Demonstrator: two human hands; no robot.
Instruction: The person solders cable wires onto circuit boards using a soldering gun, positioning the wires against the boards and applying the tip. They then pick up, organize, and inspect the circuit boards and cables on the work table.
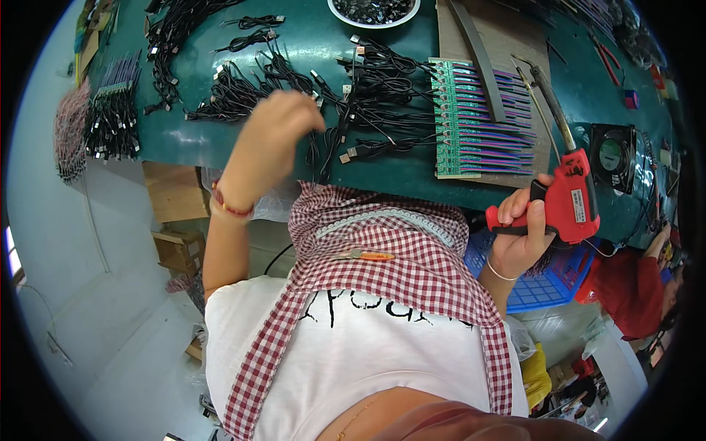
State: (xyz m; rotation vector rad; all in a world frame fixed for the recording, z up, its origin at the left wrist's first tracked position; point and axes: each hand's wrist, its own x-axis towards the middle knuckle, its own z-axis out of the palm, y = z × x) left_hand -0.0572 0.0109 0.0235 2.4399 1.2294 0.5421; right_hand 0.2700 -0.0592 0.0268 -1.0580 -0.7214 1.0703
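My right hand (523, 229) is wrapped round the handle of a red soldering gun (576, 195), its metal tip pointing up and away over the table. My left hand (283, 121) is over bundles of black USB cables (239, 92), its fingers bent and blurred; whether it holds anything is hidden. More black USB cables (375, 88) lie to its right, running to a panel of green circuit boards (448, 121). Rows of thin coloured wires (507, 143) stick out of the boards' right side. A dark grey metal bar (482, 66) lies across the boards and wires.
The boards rest on a brown sheet (456, 44) on the green table (412, 184). A white bowl (373, 23) of small dark parts stands at the back. A black fan (612, 158) and red-handled pliers (609, 62) lie right. Finished-looking cable bundles (112, 121) hang over the left edge.
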